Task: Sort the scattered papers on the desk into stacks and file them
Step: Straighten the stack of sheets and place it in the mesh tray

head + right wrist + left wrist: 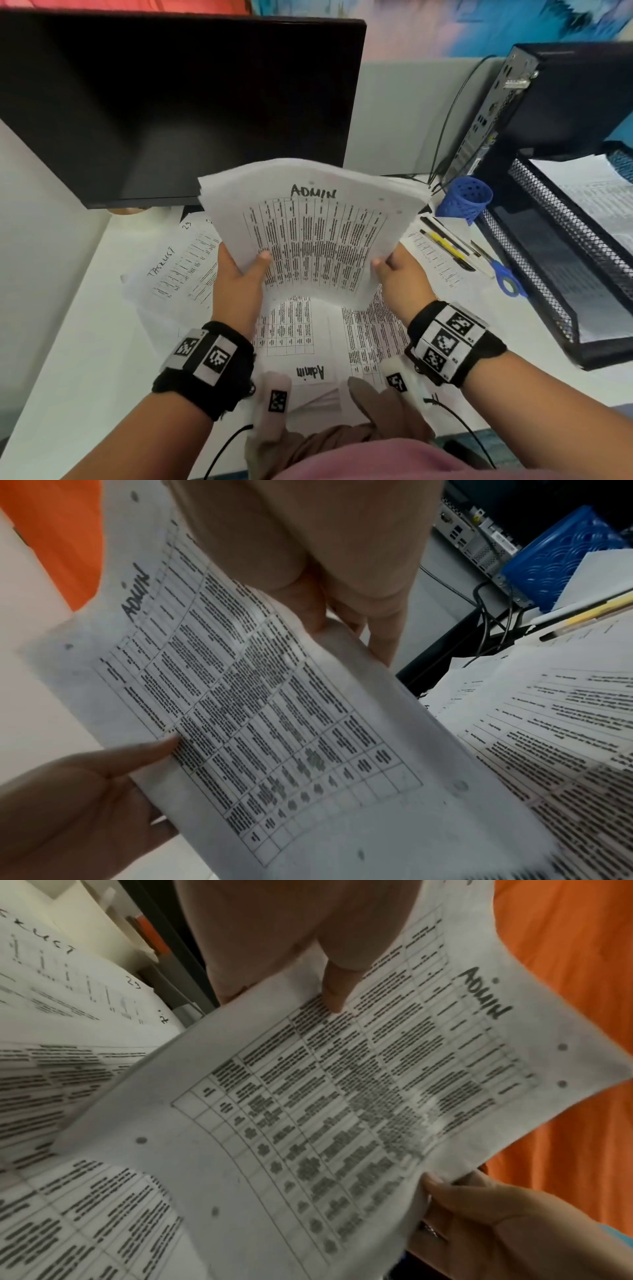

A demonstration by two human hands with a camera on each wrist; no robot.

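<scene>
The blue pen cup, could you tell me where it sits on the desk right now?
In the head view the blue pen cup stands at the right rear of the desk, between the computer tower and the black mesh tray.

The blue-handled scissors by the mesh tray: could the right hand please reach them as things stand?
Probably not yet: the right hand grips the ADMIN stack. The scissors lie uncovered beside it.

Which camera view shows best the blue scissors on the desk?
The head view: the blue scissors lie whole on the desk, right of the ADMIN stack, beside the mesh tray. The left wrist and right wrist views do not show them; the held papers fill most of both.
</scene>
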